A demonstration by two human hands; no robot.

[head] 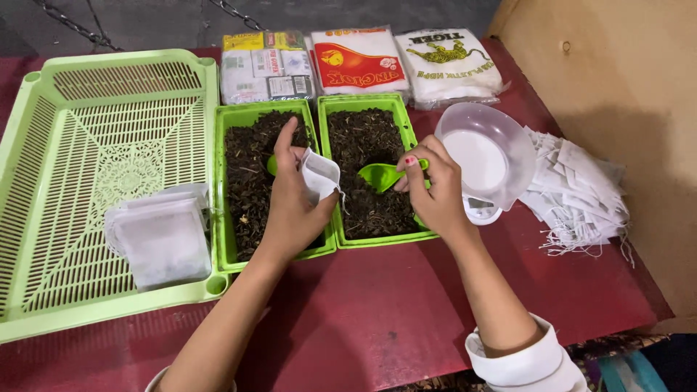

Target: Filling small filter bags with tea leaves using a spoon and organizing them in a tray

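The person's left hand is curled around a small white paper filter bag, thumb and fingers pinching its mouth open, held just above the seam between two green plastic trays. The left green tray of dark dried leaves sits under that hand, and a second green scoop handle pokes out from behind the fingers. The right hand is closed in a pinch on the handle of a small green plastic scoop, whose bowl points toward the bag and hovers over the right green tray of dark dried leaves. Scoop and bag are near each other but not touching.

Just beside the right hand stands a clear plastic bowl on a small white scale, tilted toward the viewer. Further right lies a loose heap of flat white empty bags with strings. On the far left a large pale green slotted plastic basket holds a short stack of filled white bags in its near corner. Behind the trays, three wrapped packets lie in a row. Everything rests on a dark red bench, with a plain wooden panel rising at its right edge
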